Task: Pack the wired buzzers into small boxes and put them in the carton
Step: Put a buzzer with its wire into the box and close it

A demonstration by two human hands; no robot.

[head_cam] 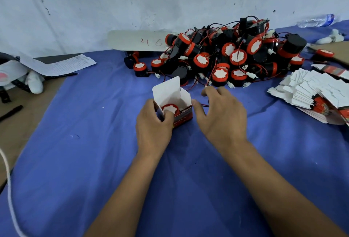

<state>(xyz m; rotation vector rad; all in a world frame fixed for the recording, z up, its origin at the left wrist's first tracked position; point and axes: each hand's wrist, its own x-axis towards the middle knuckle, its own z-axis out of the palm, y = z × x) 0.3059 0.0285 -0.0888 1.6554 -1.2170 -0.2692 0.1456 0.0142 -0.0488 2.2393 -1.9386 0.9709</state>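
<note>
A small red-and-white box [184, 118] stands open on the blue cloth, its white lid flap up. A red-and-black buzzer [171, 109] sits inside it. My left hand [154, 129] grips the box from the left, thumb pressing on the buzzer's top. My right hand [221, 115] is just right of the box, and the buzzer's red-black wire [203, 105] runs out of the box past my thumb and under my curled fingers. A big pile of wired buzzers [226, 57] lies beyond my hands. No carton is plainly in view.
A fanned stack of flat unfolded boxes [313, 93] lies at the right. A white card marked "46" [139, 41] leans on the wall. Papers [56, 64], a pen and a white glove sit at the left, and a water bottle [317, 21] at far right.
</note>
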